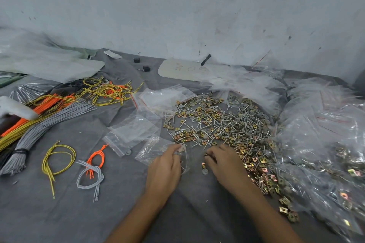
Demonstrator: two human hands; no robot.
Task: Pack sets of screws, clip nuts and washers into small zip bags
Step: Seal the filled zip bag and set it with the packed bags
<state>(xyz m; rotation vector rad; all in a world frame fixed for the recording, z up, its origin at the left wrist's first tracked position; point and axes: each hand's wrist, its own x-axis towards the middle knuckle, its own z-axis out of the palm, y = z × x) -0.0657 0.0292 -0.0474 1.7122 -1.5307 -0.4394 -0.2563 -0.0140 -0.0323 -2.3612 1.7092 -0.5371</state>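
A wide heap of screws, gold clip nuts and grey washers [221, 122] lies on the grey cloth [49, 213] at centre right. My left hand [165, 169] pinches a small clear zip bag [153, 150] at its mouth, just left of the heap's near edge. Knuckles up, my right hand [225, 163] rests at the heap's near edge with its fingers curled down over small parts; a clip nut and a washer [204, 168] lie by its fingertips. What sits under those fingers is hidden. Empty zip bags [134, 130] lie spread to the left of the heap.
Filled bags [324, 144] pile up along the right side. Bundles of grey, orange and yellow wires [39, 122] cover the left, with small wire loops [59, 160] nearer me. A white board [183, 70] and plastic sheeting [39, 59] lie by the wall.
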